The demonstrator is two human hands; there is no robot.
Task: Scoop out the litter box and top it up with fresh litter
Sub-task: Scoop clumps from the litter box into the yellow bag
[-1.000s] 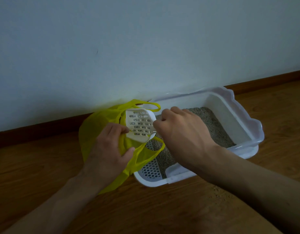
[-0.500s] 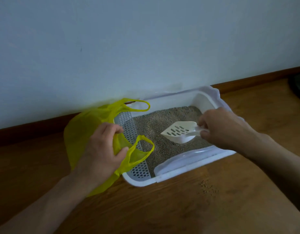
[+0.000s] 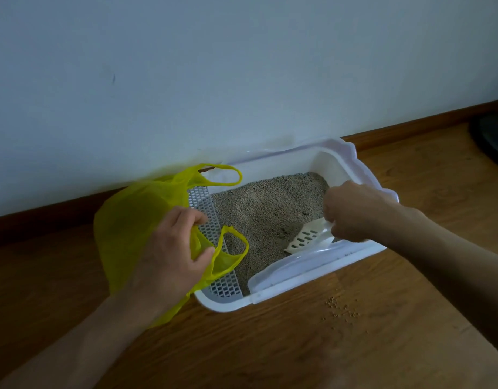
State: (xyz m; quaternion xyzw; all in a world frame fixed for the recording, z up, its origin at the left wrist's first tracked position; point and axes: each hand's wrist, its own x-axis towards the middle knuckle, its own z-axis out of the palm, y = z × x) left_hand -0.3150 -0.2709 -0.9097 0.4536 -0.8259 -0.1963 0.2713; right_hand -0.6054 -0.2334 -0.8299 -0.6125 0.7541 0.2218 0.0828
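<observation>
Right hand (image 3: 357, 211) fingers curl round the slotted litter scoop (image 3: 308, 238), its blade low in the litter (image 3: 264, 209) of the litter box (image 3: 351, 256). Left hand (image 3: 169, 248) pinches the yellow plastic bag (image 3: 130, 220) mouth. Risk: a hasty lift would spill granules before reaching the bag.

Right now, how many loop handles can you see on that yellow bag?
2. One handle arches over the litter box's far left corner; the other handle hangs over the grate beside the left hand.

Left hand (image 3: 169, 254) fingers curled, pinching; right hand (image 3: 357, 214) knuckles up, fingers curled gripping; forearms bare.
</observation>
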